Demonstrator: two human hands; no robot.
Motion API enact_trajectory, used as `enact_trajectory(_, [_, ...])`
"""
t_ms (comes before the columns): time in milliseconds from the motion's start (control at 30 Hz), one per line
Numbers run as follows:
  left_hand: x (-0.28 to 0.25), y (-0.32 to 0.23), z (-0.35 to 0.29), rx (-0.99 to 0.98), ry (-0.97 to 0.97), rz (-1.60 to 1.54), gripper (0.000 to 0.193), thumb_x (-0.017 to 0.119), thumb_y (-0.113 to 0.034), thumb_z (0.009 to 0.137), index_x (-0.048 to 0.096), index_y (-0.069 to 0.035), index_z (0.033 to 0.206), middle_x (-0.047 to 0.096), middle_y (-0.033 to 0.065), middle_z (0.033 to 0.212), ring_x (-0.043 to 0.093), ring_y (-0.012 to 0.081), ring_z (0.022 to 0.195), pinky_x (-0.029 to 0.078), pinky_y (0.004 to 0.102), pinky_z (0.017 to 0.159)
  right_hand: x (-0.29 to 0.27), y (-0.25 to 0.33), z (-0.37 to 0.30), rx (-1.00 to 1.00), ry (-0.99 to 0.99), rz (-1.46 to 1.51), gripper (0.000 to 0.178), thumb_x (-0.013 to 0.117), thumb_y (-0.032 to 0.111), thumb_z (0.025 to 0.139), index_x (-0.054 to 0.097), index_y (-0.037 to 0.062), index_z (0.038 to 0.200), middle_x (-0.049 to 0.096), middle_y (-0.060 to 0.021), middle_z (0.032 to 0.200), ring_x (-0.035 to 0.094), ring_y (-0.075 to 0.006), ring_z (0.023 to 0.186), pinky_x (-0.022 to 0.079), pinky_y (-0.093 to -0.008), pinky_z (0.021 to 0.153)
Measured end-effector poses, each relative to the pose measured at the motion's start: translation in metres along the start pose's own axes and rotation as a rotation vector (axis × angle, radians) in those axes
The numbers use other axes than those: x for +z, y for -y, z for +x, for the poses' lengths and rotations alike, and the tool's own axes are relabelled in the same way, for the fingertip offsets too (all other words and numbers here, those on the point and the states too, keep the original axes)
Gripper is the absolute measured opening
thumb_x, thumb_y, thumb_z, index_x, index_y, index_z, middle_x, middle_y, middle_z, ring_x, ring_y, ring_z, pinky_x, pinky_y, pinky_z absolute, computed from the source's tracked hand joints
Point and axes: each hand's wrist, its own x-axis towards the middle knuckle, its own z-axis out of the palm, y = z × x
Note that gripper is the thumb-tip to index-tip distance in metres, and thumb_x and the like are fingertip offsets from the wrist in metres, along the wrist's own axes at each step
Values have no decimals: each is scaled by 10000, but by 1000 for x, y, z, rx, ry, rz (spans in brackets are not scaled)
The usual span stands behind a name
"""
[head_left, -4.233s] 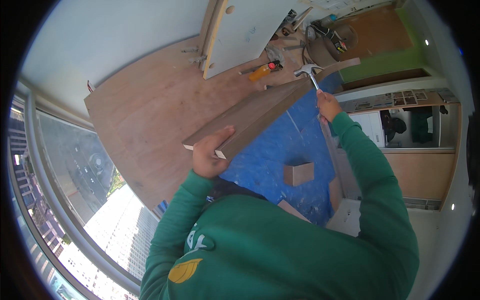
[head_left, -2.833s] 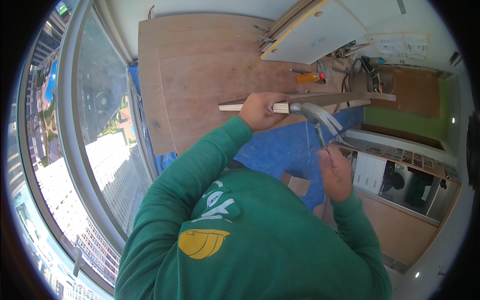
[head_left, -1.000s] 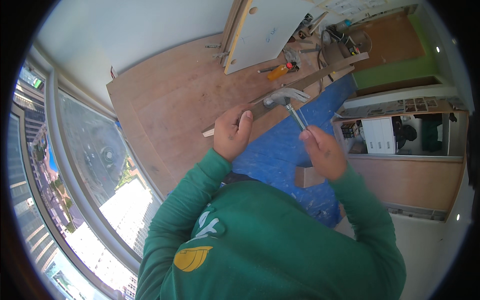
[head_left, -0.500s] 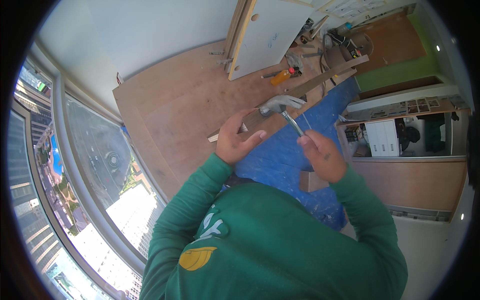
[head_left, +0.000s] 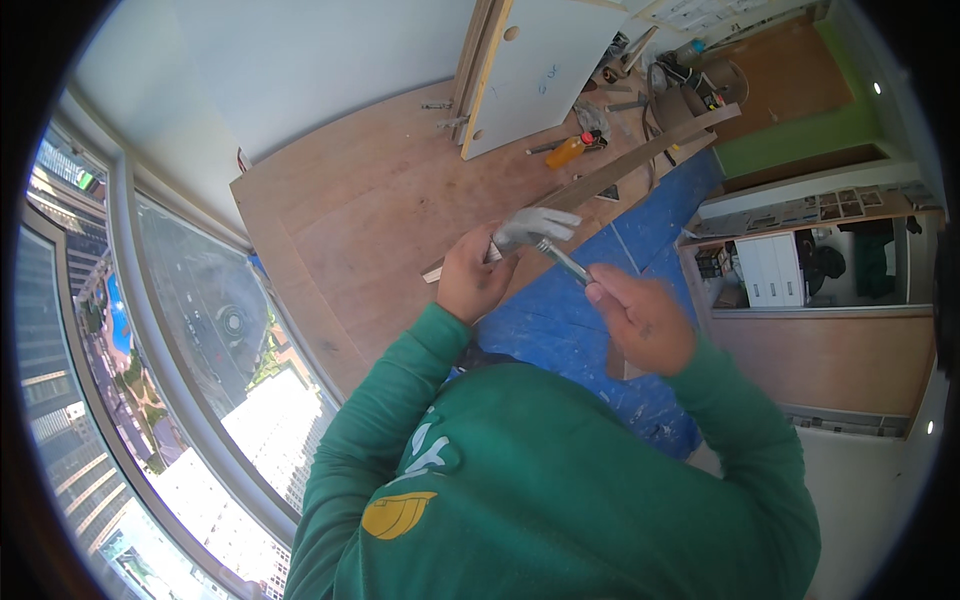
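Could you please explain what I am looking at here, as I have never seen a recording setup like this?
There is no machine: these are a person's own bare hands, with green sleeves. The view comes from the left of two wide fisheye cameras worn on the head, looking down, so straight edges bend near the rim.

The left hand holds the near end of a long brown wooden board. The right hand holds a silver metal claw hammer by its handle; whether its head touches the board is hard to tell.

On the broad light-brown plywood surface is an orange bottle with a red cap. A blue sheet covers the floor alongside.
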Motion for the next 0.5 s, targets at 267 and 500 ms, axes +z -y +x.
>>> enact_trajectory(267, [-4, -6, 1, -31, 26, -2, 391, 807, -157, 888, 677, -4, 1224, 722, 200, 1040, 682, 426, 937, 551, 464, 816, 0, 10, 2, -4, 19, -50, 140, 562, 158, 1095, 554, 24, 1058, 580, -193, 752, 599, -413, 667, 444, -479, 605])
enact_trajectory(500, [-10, -5, -2, 109, 24, -145, 422, 769, -200, 920, 672, 7, 1274, 710, 172, 1010, 678, 317, 914, 532, 406, 824, 6, 2, -3, -14, -9, -45, 146, 557, 163, 1097, 550, 25, 1051, 574, -197, 750, 594, -418, 670, 441, -473, 602])
